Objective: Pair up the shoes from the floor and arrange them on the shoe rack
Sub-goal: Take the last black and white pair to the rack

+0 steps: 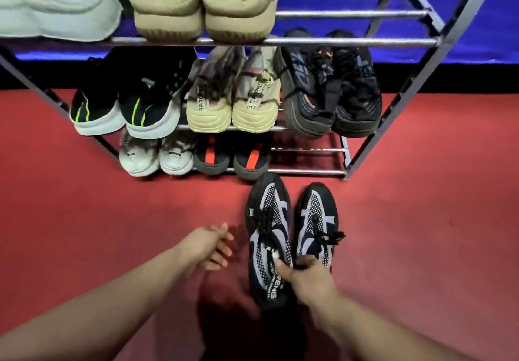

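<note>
A pair of black and grey mesh sneakers hangs side by side just in front of the shoe rack, toes toward it: the left shoe and the right shoe. My right hand grips both at their heel openings, fingers tucked inside. To the left of the pair, my left hand hovers with fingers apart and holds nothing. The bottom shelf has bare rails on its right side, directly beyond the shoes' toes.
Pairs fill the rack: beige shoes and pale green ones on top; black-green, tan and dark pairs in the middle; white and black-orange pairs below. Red carpet surrounds it.
</note>
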A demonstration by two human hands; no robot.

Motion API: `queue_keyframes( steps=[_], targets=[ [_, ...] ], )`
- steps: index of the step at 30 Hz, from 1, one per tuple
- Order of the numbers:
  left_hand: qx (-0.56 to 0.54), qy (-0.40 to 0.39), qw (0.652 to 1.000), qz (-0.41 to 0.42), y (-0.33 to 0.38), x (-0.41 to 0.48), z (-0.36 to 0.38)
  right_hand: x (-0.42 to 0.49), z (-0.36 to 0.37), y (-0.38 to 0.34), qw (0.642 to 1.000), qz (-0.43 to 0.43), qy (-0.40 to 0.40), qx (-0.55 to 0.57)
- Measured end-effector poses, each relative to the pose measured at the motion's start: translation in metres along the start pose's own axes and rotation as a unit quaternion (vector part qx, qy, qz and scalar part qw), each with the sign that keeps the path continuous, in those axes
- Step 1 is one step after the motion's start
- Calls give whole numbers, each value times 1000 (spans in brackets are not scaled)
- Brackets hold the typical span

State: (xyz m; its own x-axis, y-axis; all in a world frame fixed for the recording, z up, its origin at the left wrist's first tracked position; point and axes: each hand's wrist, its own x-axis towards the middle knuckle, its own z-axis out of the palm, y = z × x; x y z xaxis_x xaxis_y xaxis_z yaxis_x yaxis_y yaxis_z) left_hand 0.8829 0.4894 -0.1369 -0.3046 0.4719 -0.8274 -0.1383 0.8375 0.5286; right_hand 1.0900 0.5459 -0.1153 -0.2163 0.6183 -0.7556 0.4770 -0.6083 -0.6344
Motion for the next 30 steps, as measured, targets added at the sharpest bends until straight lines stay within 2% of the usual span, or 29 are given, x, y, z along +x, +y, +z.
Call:
queue_keyframes(
  steps=[4,6,8,10,12,13,16,17,20,24,27,30],
  targets=[
    [1,-28,999,24,-7,1,1,13,19,5,996,-13,-52,-74],
    [13,-40,999,23,-12,-4,9,16,3,3,994,-33,-48,-96],
    [53,-51,997,32,-17,-7,20,22,-20,1,988,-74,24,-131],
    [93,-45,994,45,-14,-6,27,30,-44,-1,966,-107,126,-197],
    [121,-40,991,42,-10,2,29,39,-63,1,953,-101,183,-221],
    [138,-41,989,34,-9,5,28,43,-68,5,958,-85,168,-217],
    [199,-48,979,-4,-12,7,34,45,-67,27,977,-10,13,-213],
    [202,-47,978,-12,-15,5,38,45,-65,35,974,4,-10,-225],
    [190,-35,981,-17,-22,-2,47,52,-62,45,963,-17,25,-268],
    [182,-34,983,-17,-24,0,49,54,-60,37,957,0,4,-291],
    [138,-33,990,-15,-23,-1,55,51,-56,36,984,51,0,-172],
    [82,-44,995,-27,-23,-9,62,47,-52,39,991,96,-11,-94]
  ],
)
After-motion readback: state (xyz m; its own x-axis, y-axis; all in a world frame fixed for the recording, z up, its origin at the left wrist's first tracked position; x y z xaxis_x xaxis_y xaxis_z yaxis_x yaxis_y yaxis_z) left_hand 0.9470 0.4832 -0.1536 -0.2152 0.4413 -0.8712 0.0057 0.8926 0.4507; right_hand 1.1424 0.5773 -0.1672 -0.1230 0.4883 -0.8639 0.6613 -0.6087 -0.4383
